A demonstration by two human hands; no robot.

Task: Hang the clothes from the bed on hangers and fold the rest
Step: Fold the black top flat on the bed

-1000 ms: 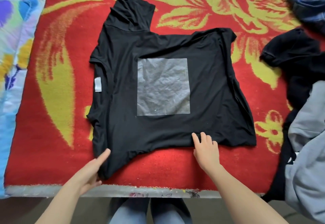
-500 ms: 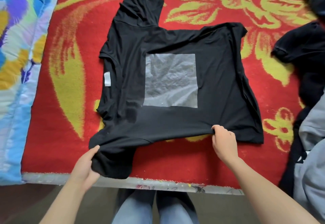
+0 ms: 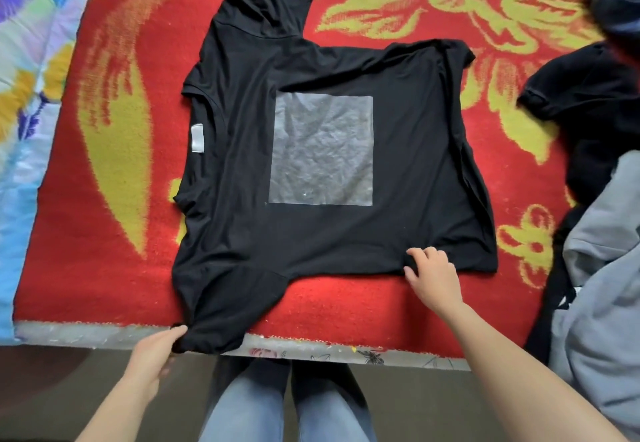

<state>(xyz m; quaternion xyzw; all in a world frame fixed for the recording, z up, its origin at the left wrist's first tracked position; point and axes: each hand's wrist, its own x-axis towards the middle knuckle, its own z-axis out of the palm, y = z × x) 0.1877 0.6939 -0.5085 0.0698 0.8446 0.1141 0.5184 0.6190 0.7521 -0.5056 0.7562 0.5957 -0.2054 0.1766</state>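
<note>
Step in hand looks like squaring up for the 1st fold: black short-sleeved jersey T-shirt (image 3: 242,199) lies spread mid-view on red blanket w/ yellow flower pattern (image 3: 104,233), collar and small white label (image 3: 197,138) toward 9 o'clock, hem toward 3, far sleeve at 12, near sleeve (image 3: 225,306) at 7, its end hanging just over the bed edge. Left hand (image 3: 152,355) pinches that sleeve end, thumb and fingers closed on the cloth. Right hand (image 3: 433,275) sits on the near side edge at 5 o'clock, fingers curled narrow over the fabric, prob. gripping it; thumb grip can't be fully confirmed. To do it well, imo: keep both grips on the same long edge, pull lightly apart toward 9 and 3 so the edge goes taut, then lift and carry it toward 12 in one even sweep, laying it approx. along the middle of the grey square print (image 3: 322,148), sleeve tucked in flat. Ripples near the collar at 8–9 o'clock need smoothing, else they get locked in. Avoid dragging toward 3, where the soft grey sweatshirt (image 3: 602,285) and other garments lie close by.
</note>
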